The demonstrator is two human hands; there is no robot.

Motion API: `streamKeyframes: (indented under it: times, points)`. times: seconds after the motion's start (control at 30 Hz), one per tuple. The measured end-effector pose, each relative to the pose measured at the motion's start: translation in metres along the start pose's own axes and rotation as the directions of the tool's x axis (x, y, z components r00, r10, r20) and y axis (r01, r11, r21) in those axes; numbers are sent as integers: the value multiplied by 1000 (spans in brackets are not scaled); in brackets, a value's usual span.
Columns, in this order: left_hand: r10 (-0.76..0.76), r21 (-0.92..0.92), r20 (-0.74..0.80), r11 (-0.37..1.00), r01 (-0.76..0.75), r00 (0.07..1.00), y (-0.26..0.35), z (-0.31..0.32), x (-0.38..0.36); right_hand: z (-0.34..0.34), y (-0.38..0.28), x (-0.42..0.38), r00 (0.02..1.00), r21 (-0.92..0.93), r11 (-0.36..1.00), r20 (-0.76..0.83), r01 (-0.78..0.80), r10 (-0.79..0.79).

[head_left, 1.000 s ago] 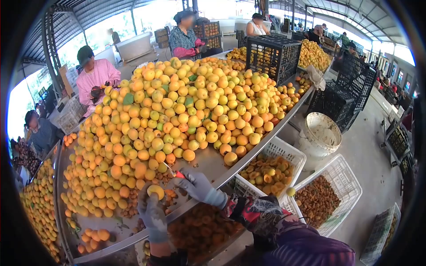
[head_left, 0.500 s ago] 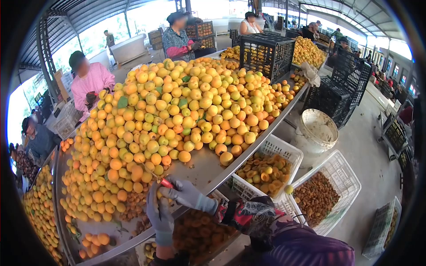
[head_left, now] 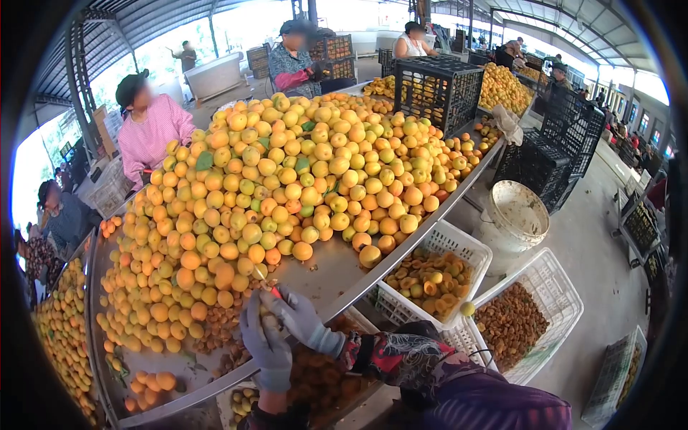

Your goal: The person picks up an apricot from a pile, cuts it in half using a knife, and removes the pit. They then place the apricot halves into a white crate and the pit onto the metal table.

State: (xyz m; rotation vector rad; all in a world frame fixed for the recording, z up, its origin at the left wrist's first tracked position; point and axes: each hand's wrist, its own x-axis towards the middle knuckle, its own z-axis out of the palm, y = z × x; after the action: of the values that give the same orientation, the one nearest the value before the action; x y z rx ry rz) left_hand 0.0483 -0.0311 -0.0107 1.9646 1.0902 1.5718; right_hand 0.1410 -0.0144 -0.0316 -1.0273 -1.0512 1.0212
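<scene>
My gloved right hand point(head_left: 304, 321) is closed around a small knife with a red handle point(head_left: 276, 292), its thin blade pointing up toward the fruit. Right beside it, my gloved left hand point(head_left: 266, 349) has its fingers curled together; what lies in them is mostly hidden. Both hands are over the near edge of a metal table point(head_left: 333, 276). Beyond them rises a big heap of apricots point(head_left: 287, 179). Brown pits point(head_left: 223, 326) lie on the metal to the left of my hands. Below, a container of halved apricots point(head_left: 326, 380) is partly covered by my arms.
At right stand a white crate of apricot halves point(head_left: 469, 269), a white crate of pits point(head_left: 566, 287) and a dirty white bucket point(head_left: 512, 215). Black crates point(head_left: 438, 93) sit at the back. Several people work around the tables, one in a pink top point(head_left: 154, 136).
The view has shifted slightly, so the scene sits a little lower and further right. My hands stay together at the table edge, the knife still in the right one.
</scene>
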Motion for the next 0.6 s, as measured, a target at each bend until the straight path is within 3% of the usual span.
streamKeyframes:
  times: [0.07, 0.1, 0.17, 0.2, 0.27, 0.37, 0.6]
  points:
    - [69, 191, 36, 979, -75, 997, 4, -1, 0, 6, 7, 4, 998, 232, 972, -70, 20, -4]
    - [57, 190, 53, 980, -67, 997, 9, -2, 2, 6, 5, 4, 998, 231, 973, -64, 19, -5]
    - [44, 192, 34, 980, -49, 998, 11, 0, 1, 5, 1, 3, 992, 54, 997, -110, -48, 53]
    - [30, 192, 20, 981, -33, 999, 11, 2, 0, 5, 2, 2, 993, 54, 997, -104, -48, 53]
    - [13, 149, -7, 989, -12, 1000, 6, 5, -5, 6, 5, 1, 985, 6, 998, -162, 59, -57]
    - [-20, 68, -41, 997, 23, 999, 5, 9, -9, 4, -16, -4, 978, -108, 992, -192, 67, -87]
    - [-71, -97, -105, 993, 61, 992, -2, 18, -15, 4, -20, -4, 946, -169, 966, -227, 194, -230]
